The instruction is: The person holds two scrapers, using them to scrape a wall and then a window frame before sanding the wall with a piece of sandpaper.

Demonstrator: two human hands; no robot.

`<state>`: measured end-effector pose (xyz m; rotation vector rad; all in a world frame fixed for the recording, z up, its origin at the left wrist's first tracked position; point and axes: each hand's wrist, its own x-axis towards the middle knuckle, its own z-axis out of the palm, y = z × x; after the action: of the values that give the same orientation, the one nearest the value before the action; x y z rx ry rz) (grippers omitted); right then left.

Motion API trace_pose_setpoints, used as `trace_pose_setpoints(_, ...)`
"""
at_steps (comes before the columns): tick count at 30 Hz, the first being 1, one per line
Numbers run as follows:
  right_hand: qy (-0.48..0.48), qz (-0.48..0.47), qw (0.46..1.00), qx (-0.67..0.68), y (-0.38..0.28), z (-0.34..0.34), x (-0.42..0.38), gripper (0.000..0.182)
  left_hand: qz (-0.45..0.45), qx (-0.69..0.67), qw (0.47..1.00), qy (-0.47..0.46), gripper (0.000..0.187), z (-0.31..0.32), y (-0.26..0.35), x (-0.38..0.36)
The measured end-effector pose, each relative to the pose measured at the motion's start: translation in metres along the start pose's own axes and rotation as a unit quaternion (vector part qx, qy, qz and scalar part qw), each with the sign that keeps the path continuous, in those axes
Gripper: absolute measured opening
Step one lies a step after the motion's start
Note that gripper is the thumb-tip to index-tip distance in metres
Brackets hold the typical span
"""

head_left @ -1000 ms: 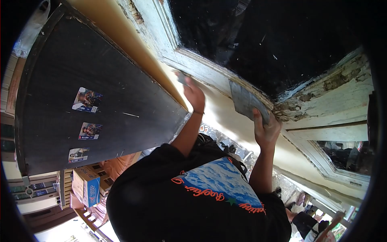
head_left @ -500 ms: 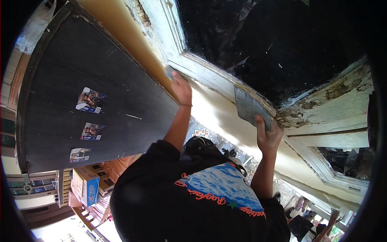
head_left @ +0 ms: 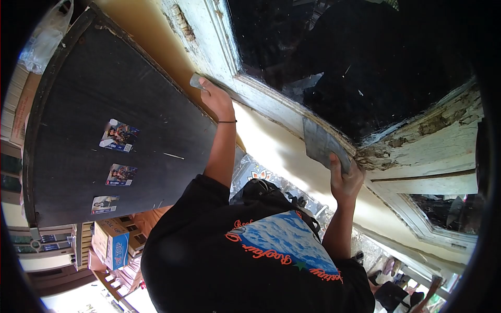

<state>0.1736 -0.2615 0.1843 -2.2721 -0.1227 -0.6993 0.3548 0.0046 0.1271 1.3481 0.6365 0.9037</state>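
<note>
My left hand point(head_left: 219, 101) is closed, with the thumb pressed on a small grey flat piece point(head_left: 197, 81) that reaches the lower edge of a white, peeling window frame point(head_left: 261, 94). Fingers closed, my right hand point(head_left: 348, 180) grips a larger thin grey sheet point(head_left: 324, 140), smudged and straight-edged. That sheet lies against the frame's lower rail near the corner, where the wood is brown and badly flaked. Most of the fingers behind both pieces are hidden. Dark glass point(head_left: 334, 62) fills the frame above the hands.
A large dark board point(head_left: 141, 99) with several stickers stands at the left, near my left arm. Cardboard boxes point(head_left: 107, 242) stand at lower left. A cream wall point(head_left: 271, 130) runs below the window, and a second pane point(head_left: 443, 211) is at the right.
My left hand has moved left and up along the frame's edge with the small grey piece. The right hand and its sheet have hardly moved.
</note>
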Motion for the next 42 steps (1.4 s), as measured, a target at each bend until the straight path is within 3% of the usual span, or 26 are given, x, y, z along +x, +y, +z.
trace_pose_setpoints(5,-0.02,0.009,1.0,0.0,0.002,-0.002,-0.001,0.015,0.052,0.01,0.997,0.064,0.062,0.008,-0.014,0.025)
trace_pose_setpoints(7,-0.019,0.004,1.0,-0.003,0.002,-0.001,0.0,0.015,0.199,-0.042,0.978,0.048,0.059,0.012,0.016,0.01)
trace_pose_setpoints(8,-0.021,0.019,1.0,-0.001,0.001,0.0,0.0,0.015,0.197,-0.039,0.978,0.05,0.059,0.009,0.016,0.01)
trace_pose_setpoints(10,-0.025,0.03,0.999,0.001,0.001,0.0,-0.001,0.014,0.068,0.001,0.997,0.035,0.057,0.007,0.017,0.014)
trace_pose_setpoints(14,-0.009,-0.009,1.0,-0.004,0.003,0.001,-0.001,0.012,0.049,-0.002,0.999,0.023,0.056,0.009,0.02,0.021)
trace_pose_setpoints(16,0.013,-0.045,0.999,-0.01,0.005,0.002,0.0,0.011,0.304,-0.029,0.948,0.087,0.056,0.016,0.012,0.022)
trace_pose_setpoints(17,0.008,-0.045,0.999,-0.016,0.006,0.002,-0.001,0.011,0.301,-0.024,0.949,0.088,0.056,0.009,0.015,0.02)
trace_pose_setpoints(19,0.01,-0.049,0.998,-0.022,0.006,0.001,0.0,0.012,0.073,0.025,0.997,0.024,0.057,0.003,0.032,0.025)
trace_pose_setpoints(21,0.006,-0.045,0.999,-0.013,0.004,0.0,0.0,0.015,0.109,0.019,0.994,0.008,0.057,0.009,0.04,0.021)
trace_pose_setpoints(23,0.016,-0.047,0.999,0.003,0.006,0.002,0.0,0.016,0.289,-0.006,0.954,0.077,0.058,0.016,0.037,0.024)
trace_pose_setpoints(24,0.024,-0.049,0.998,0.021,0.006,0.003,-0.001,0.017,0.288,-0.006,0.954,0.077,0.058,0.013,0.041,0.023)
trace_pose_setpoints(26,-0.007,-0.016,1.0,0.003,0.009,0.0,-0.005,0.016,0.107,0.065,0.992,0.033,0.059,0.007,0.056,0.022)
trace_pose_setpoints(27,-0.039,0.018,0.999,-0.014,0.01,-0.002,-0.006,0.018,0.107,0.063,0.992,0.033,0.059,0.007,0.05,0.025)
trace_pose_setpoints(29,-0.034,0.018,0.999,-0.008,0.007,-0.002,-0.004,0.018,0.277,0.043,0.96,0.027,0.058,0.011,0.045,0.028)
trace_pose_setpoints(30,-0.033,0.02,0.999,-0.002,0.006,-0.002,-0.004,0.018,0.276,0.043,0.96,0.027,0.058,0.01,0.05,0.026)
trace_pose_setpoints(32,-0.014,-0.008,1.0,0.002,0.007,0.0,-0.003,0.015,0.11,0.059,0.992,0.021,0.056,0.004,0.062,0.02)
trace_pose_setpoints(33,0.005,-0.035,0.999,0.009,0.007,0.001,-0.003,0.015,0.109,0.059,0.992,0.022,0.056,0.004,0.058,0.021)
trace_pose_setpoints(35,0.017,-0.05,0.999,0.01,0.004,0.002,-0.001,0.015,0.326,0.016,0.945,0.031,0.055,0.011,0.05,0.029)
trace_pose_setpoints(36,0.028,-0.063,0.998,0.01,0.004,0.002,0.0,0.015,0.326,0.014,0.945,0.032,0.055,0.013,0.05,0.032)
trace_pose_setpoints(38,0.019,-0.057,0.998,0.005,0.005,0.002,-0.001,0.015,0.208,0.04,0.977,0.022,0.054,0.008,0.05,0.034)
trace_pose_setpoints(42,-0.032,0.009,0.999,-0.014,0.003,-0.003,-0.003,0.018,0.272,0.028,0.962,0.01,0.05,0.01,0.06,0.028)
